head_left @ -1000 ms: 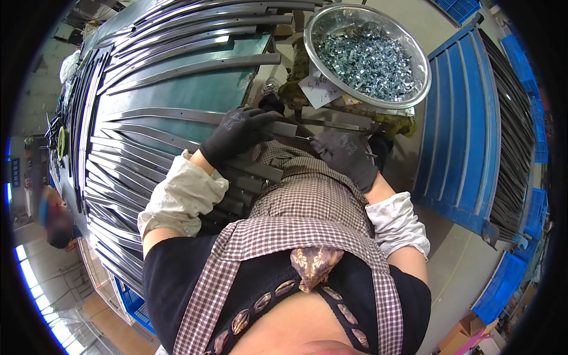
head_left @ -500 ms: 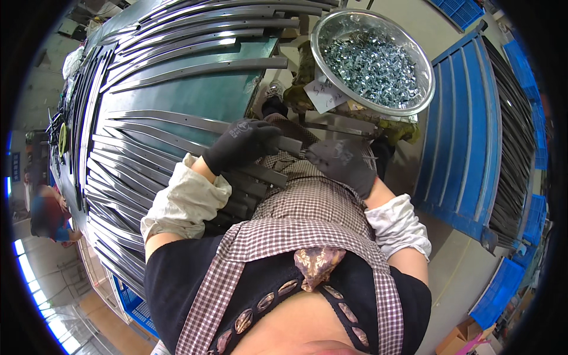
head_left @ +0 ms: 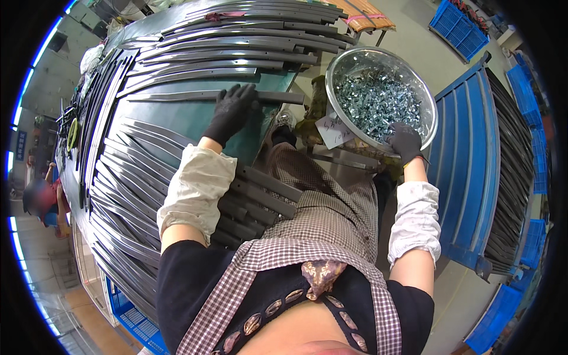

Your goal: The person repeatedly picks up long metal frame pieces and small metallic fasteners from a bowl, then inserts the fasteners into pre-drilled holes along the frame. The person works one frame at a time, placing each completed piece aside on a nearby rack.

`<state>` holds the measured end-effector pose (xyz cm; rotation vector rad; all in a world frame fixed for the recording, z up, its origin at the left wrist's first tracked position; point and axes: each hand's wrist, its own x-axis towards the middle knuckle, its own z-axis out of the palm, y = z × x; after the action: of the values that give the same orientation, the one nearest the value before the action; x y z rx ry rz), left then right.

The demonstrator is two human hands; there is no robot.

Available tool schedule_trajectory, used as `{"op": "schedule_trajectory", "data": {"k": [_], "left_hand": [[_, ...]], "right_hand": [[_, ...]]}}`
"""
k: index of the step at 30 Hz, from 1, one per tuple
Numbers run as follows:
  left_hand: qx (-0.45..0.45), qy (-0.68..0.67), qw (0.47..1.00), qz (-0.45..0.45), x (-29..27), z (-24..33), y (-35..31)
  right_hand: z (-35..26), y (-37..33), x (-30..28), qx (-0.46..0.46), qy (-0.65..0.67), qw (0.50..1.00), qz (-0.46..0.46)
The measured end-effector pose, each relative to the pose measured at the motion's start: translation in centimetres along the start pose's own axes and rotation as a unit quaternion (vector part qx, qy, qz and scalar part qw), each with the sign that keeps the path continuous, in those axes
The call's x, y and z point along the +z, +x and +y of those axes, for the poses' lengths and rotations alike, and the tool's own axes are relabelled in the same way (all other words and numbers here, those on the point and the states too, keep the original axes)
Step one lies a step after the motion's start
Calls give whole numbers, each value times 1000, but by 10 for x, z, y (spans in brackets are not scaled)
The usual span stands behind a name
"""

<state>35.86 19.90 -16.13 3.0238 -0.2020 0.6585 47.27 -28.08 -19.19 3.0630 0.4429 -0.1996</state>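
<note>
My left hand, in a black glove, lies over a long dark grey metal strip on the green tabletop. Its fingers are stretched out and slightly apart across the strip. My right hand, gloved the same way, is at the near right rim of a round, shiny metal bowl. Small silvery metal pieces fill much of the bowl. The right fingers curl together over these pieces; whatever lies between them is too small to make out.
More dark strips cover the green table, some jutting over its edge by my lap. A paper note with handwriting hangs by the bowl. A blue metal rack with strips stands right. A person is far left.
My hands have parted from above my lap. The left went forward onto a strip at the far part of the table; the right went right and forward to the bowl.
</note>
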Motion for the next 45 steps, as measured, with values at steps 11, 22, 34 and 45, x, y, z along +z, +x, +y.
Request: {"op": "schedule_trajectory", "data": {"k": [11, 22, 34, 45], "left_hand": [[145, -118, 981, -45, -22, 52, -16], [101, -282, 946, -127, -43, 73, -30], [193, -317, 928, -43, -83, 145, -32], [186, -373, 902, -111, -73, 159, -31]], "right_hand": [[4, 2, 7, 8, 26, 1000, 8], [18, 10, 7, -46, 184, 955, 229], [-96, -90, -55, -75, 743, 662, -66], [-39, -27, -29, 143, 831, 537, -20]]}}
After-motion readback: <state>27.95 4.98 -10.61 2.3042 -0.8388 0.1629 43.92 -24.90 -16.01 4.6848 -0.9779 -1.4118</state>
